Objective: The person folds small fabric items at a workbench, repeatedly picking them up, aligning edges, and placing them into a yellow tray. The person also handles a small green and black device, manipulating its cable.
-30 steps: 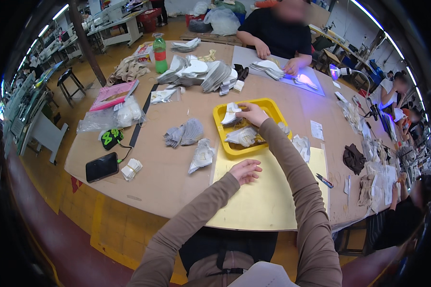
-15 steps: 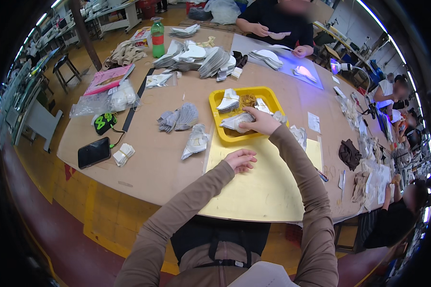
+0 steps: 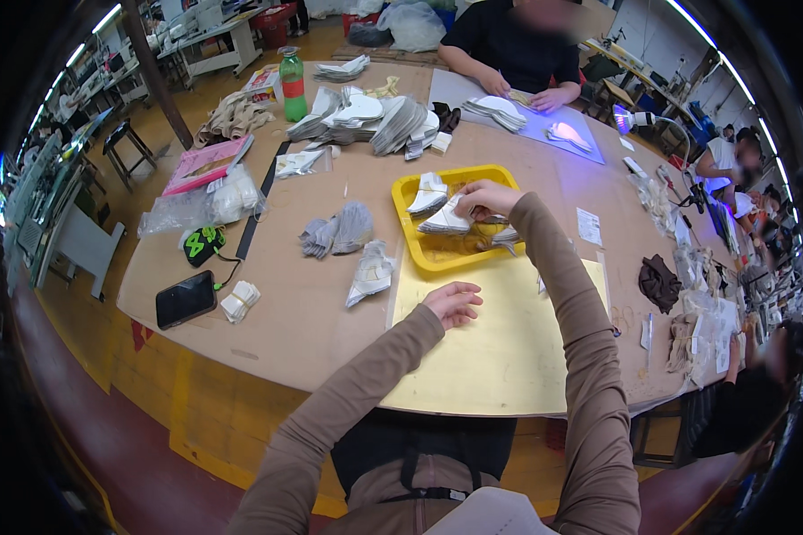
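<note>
My right hand [image 3: 491,200] is over the yellow tray [image 3: 437,260], its fingers closed on the edge of a bundle of white cut fabric pieces [image 3: 444,219]. Another banded bundle [image 3: 428,193] lies at the tray's left end, and a further one [image 3: 506,237] is partly covered by my forearm. Brown rubber bands show on the tray floor. My left hand [image 3: 455,305] hovers or rests just in front of the tray, above a pale yellow board [image 3: 482,374]. Its fingers are loosely bent and apart, with nothing in them.
Left of the tray lie grey-white bundles [image 3: 337,230] [image 3: 370,275], a phone [image 3: 186,299] and a small banded bundle [image 3: 240,301]. Beyond stand large stacks of pieces [image 3: 366,116] and a green bottle [image 3: 292,85]. Across the table a person handles pieces near a violet-lit lamp [image 3: 633,119].
My right hand has shifted slightly up and right, and the bundle under it has moved and turned within the tray. My left hand stays about where it was.
</note>
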`<state>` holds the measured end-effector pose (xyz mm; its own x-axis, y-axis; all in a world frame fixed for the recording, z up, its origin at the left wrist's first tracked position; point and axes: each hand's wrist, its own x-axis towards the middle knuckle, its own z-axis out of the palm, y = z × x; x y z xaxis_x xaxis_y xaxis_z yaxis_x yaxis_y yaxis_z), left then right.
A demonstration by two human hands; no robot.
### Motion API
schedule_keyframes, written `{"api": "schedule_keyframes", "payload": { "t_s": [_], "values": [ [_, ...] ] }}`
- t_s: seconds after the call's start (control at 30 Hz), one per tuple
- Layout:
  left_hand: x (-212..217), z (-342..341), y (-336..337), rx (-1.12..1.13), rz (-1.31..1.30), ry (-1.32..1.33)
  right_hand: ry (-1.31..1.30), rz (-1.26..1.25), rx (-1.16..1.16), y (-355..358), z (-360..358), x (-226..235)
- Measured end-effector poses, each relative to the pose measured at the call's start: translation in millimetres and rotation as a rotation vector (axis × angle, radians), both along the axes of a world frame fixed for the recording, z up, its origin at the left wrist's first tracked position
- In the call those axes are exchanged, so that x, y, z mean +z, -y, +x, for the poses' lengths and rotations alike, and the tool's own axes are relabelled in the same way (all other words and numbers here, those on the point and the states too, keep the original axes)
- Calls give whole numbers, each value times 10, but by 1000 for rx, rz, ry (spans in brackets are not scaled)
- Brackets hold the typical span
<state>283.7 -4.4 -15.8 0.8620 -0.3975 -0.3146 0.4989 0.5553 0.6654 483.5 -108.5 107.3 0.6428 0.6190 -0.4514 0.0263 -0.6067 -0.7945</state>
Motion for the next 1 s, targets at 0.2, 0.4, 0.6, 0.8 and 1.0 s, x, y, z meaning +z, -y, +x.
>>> {"api": "schedule_keyframes", "payload": {
  "t_s": [0.2,0.4,0.6,0.8,1.0],
  "values": [
    [105,-19,28,1,68,-16,115,-26,144,-122,115,-174],
    [81,-27,69,7,71,1,752,-74,99,-202,-221,-130],
    [12,-35,52,6,65,-8,896,312,438,-505,-899,60],
    [26,-46,65,39,73,-56,1332,176,637,-775,-1503,-325],
    [59,-53,38,44,98,-69,1050,282,520,-670,-1286,-60]
  ]
}}
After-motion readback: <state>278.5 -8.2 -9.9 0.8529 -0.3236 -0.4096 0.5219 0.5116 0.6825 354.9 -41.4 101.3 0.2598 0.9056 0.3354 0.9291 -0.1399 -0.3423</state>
